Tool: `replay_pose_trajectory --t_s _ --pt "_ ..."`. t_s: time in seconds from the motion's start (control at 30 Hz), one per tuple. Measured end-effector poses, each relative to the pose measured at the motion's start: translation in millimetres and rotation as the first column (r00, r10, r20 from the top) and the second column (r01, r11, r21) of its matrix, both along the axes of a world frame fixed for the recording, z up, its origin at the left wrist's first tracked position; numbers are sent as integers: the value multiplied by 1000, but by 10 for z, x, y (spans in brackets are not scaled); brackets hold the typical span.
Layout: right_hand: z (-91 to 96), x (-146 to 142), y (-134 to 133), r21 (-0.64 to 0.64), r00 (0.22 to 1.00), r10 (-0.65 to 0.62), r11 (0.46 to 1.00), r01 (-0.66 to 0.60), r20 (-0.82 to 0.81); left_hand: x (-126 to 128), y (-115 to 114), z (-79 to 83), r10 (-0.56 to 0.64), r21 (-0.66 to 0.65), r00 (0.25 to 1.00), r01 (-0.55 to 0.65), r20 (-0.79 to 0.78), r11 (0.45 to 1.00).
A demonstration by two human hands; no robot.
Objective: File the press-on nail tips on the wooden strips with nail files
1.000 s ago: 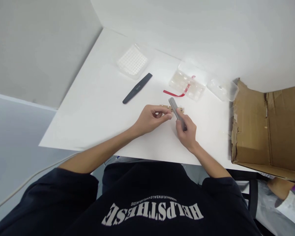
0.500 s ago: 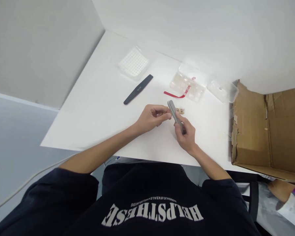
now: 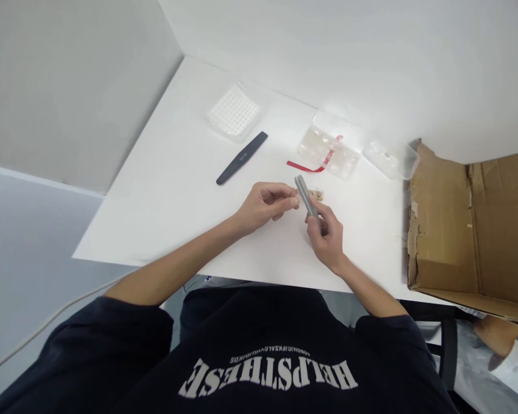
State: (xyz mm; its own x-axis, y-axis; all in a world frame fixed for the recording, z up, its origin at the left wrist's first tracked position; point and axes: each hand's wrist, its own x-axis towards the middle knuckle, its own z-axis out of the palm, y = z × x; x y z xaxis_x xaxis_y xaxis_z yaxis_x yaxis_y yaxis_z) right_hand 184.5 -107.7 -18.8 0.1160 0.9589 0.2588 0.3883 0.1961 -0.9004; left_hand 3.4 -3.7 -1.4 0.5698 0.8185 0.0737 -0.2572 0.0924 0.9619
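Observation:
My right hand point(image 3: 327, 238) grips a thick grey nail buffer point(image 3: 303, 192), its free end tilted up to the left. Thumb and fingers of my left hand point(image 3: 265, 207) pinch together close against the buffer's left side; whatever small thing they hold is too small to make out. Just behind the buffer, partly covered by it, lies a little gold-and-tan piece point(image 3: 317, 195) on the white table point(image 3: 164, 213). A black nail file point(image 3: 242, 158) rests flat beyond my left hand.
Farther back stand a clear tray with white squares point(image 3: 234, 112), a clear compartment box point(image 3: 315, 144) with a red strip point(image 3: 304, 167) across it, and a clear lid point(image 3: 391, 158). An open cardboard box point(image 3: 444, 230) takes up the right side. Walls border the table's back and left.
Both hands and the buffer stay nearly in place; my left fingertips have shifted very slightly left. Nothing on the table has been moved.

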Motion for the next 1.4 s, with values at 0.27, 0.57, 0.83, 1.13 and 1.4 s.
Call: replay_pose_trajectory --t_s 0.27,0.57,0.83,1.13,1.4 --pt "27 17 -24 41 996 23 999 -20 -83 -4 5 -7 -23 -15 999 24 47 1000" --pt "24 -14 -24 100 998 51 994 -49 -23 -27 18 3 -1 35 1000 1 14 999" --pt "32 -3 -18 75 999 53 996 -52 -3 -20 19 55 5 127 999 1 -52 992" --pt "-2 -16 -47 -58 978 75 994 -88 -196 -2 4 21 3 107 999 3 -51 994" --pt "82 -14 -18 -135 943 15 989 -64 -333 -61 70 32 92 7 995 -93 25 996"
